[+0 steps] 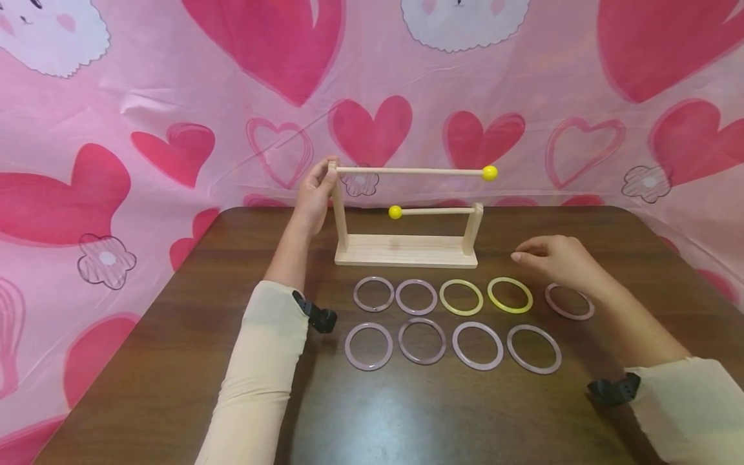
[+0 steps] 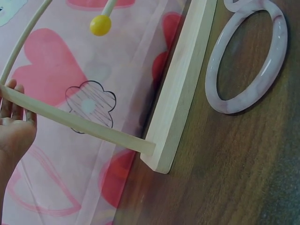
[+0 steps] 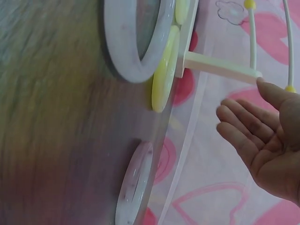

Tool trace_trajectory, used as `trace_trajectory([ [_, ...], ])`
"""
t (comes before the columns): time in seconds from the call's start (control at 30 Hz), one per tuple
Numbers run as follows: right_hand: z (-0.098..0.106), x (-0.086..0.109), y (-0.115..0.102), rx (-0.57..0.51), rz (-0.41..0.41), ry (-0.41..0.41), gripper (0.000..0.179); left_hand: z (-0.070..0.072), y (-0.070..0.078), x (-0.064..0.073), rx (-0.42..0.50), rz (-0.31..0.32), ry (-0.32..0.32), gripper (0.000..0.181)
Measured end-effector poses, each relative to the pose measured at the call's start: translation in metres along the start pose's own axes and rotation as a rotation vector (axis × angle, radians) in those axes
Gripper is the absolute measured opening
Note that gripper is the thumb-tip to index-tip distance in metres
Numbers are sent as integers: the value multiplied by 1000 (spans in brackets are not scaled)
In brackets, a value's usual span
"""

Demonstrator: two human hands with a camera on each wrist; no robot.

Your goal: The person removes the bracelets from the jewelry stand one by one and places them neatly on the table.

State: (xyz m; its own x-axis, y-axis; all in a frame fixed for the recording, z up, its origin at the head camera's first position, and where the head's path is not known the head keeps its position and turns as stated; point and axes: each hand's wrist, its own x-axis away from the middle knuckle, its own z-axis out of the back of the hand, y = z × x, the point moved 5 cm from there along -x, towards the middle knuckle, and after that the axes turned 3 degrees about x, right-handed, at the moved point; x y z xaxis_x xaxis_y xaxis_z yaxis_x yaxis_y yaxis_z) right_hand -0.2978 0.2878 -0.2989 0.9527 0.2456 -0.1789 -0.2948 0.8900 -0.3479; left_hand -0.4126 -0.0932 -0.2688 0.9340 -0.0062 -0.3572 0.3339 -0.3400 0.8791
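My left hand (image 1: 314, 196) grips the top of the tall left post (image 1: 340, 216) of a wooden rack, its fingers behind the post and thumb in front. From that post a long rod (image 1: 409, 170) runs right to a yellow ball (image 1: 490, 173). A shorter rod (image 1: 438, 211) points left from the low right post (image 1: 473, 229) and ends in another yellow ball (image 2: 100, 25). My right hand (image 1: 559, 259) holds nothing; its fingers are relaxed in the right wrist view. It hovers right of the rack, above a pale purple ring (image 1: 568, 316) that it partly overlaps.
In front of the rack base (image 1: 407, 261) lie two rows of rings. Two are yellow (image 1: 462, 314); several others are pale purple (image 1: 369, 368). A dark wooden table (image 1: 378, 413) carries everything. Behind its far edge hangs a pink cloth (image 1: 372, 71) with hearts.
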Motion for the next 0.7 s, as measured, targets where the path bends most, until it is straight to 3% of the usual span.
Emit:
trace_trajectory([
  [0.17,0,-2,-3,-27,-28,68,45,1,0,1,-5,-6,10,32],
  [0.27,-1,-4,-5,-33,-40,96,52,2,1,1,-56,-6,9,33],
  [0.4,-5,-6,-6,-11,-62,74,64,5,4,2,-256,-9,3,38],
  [0.47,-7,-7,-8,28,-57,64,69,2,13,7,-366,-17,-3,39],
  [0.63,-12,-11,-11,110,-48,18,80,-1,20,12,-538,-112,-29,39],
  [0.7,-13,-12,-11,121,-56,-14,85,4,13,10,-608,-143,-37,39],
])
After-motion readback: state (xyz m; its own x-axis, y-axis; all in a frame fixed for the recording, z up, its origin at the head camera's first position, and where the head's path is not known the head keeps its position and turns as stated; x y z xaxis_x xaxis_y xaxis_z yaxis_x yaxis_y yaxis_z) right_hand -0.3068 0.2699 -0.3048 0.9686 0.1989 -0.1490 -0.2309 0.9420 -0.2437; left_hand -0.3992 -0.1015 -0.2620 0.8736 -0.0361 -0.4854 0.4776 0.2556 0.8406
